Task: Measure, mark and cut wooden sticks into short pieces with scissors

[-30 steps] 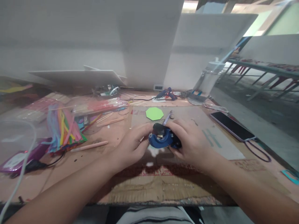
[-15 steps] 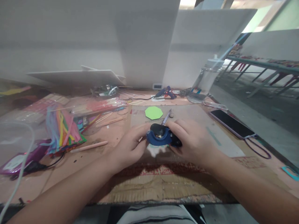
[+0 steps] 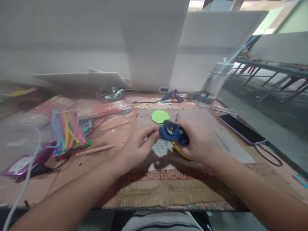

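A small dark blue and black object (image 3: 170, 131) with a rounded, shiny black top is held between my hands above the board; its kind is not plain. My right hand (image 3: 198, 139) is wrapped round its right side, the fingers partly hidden. On its left end, my left hand (image 3: 141, 141) pinches with thumb and fingertips. Below my right hand shows a curved yellow edge (image 3: 181, 152), mostly covered. Just beyond the object lies a bright green octagon (image 3: 160, 116), with a pen (image 3: 176, 117) beside it.
Colourful pipe cleaners (image 3: 68, 131), a purple pouch (image 3: 26, 163) and wooden sticks (image 3: 96, 149) lie on the left. A glue gun (image 3: 172, 95) stands at the back. On the right are a phone (image 3: 242, 129) and a clear water bottle (image 3: 214, 83).
The blue and black object has turned and tilted in my hands, and it has shifted slightly right. The curved yellow edge now shows below my right hand.
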